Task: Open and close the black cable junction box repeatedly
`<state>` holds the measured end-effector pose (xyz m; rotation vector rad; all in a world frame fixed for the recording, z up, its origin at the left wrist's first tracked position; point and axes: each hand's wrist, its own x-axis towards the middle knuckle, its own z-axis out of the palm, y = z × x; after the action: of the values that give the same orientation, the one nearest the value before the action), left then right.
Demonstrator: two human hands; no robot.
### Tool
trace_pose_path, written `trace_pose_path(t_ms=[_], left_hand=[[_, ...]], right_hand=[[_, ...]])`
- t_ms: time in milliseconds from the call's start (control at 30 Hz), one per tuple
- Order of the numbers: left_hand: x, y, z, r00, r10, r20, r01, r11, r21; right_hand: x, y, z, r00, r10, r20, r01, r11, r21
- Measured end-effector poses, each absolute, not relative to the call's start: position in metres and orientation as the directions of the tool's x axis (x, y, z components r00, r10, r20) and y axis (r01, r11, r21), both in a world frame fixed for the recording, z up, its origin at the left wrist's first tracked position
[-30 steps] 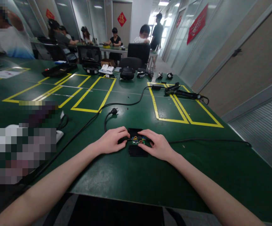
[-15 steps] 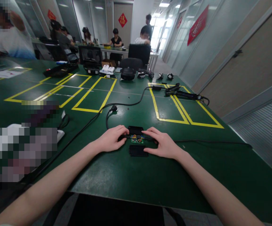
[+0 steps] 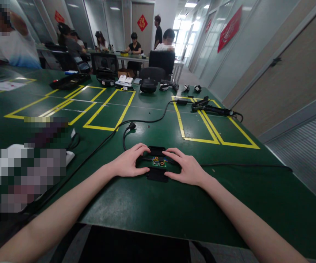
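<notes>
Between my hands a small green circuit board [image 3: 159, 162] with copper-coloured coils lies on the table. Dark wires join it to a black cable on either side. Beyond the board is one black plastic case half [image 3: 157, 149]; the other black case half [image 3: 157, 175] lies on the near side. My left hand [image 3: 129, 161] arches over the cable, fingers apart, its fingertips at the left ends of both halves. On the other side my right hand [image 3: 189, 168] is spread likewise, forefinger at the far half and thumb at the near half's right end.
A black plug [image 3: 132, 126] lies beyond my left hand. A long black cable [image 3: 103, 140] crosses the green table [image 3: 147, 208]. Yellow tape [image 3: 201, 141] marks rectangles. Black tools [image 3: 215, 109] lie at the right; headsets [image 3: 148, 86] stand farther back. Several people sit beyond.
The near case half has shifted slightly left and now lies closer to the board. My left thumb has moved out to its left end. A standing person in the background has moved left.
</notes>
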<state>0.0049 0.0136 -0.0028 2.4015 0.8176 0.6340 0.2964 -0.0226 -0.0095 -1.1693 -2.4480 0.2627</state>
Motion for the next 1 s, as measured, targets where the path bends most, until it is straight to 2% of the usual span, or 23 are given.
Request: trace_pose_path(t_ms=[567, 800, 1000], left_hand=[[0.005, 0.016, -0.006, 0.7, 0.669, 0.25, 0.398, -0.657, 0.64], [0.002, 0.022, -0.009, 0.667, 0.659, 0.347, 0.36, -0.693, 0.624], [0.0, 0.029, -0.01, 0.665, 0.668, 0.335, 0.42, -0.705, 0.572]], right_hand=[[0.303, -0.019, -0.009, -0.558, 0.771, 0.306, 0.66, 0.636, -0.4], [0.31, -0.014, 0.0, -0.458, 0.865, 0.202, 0.77, 0.5, -0.397], [0.324, -0.006, 0.001, -0.367, 0.927, 0.085, 0.851, 0.371, -0.371]])
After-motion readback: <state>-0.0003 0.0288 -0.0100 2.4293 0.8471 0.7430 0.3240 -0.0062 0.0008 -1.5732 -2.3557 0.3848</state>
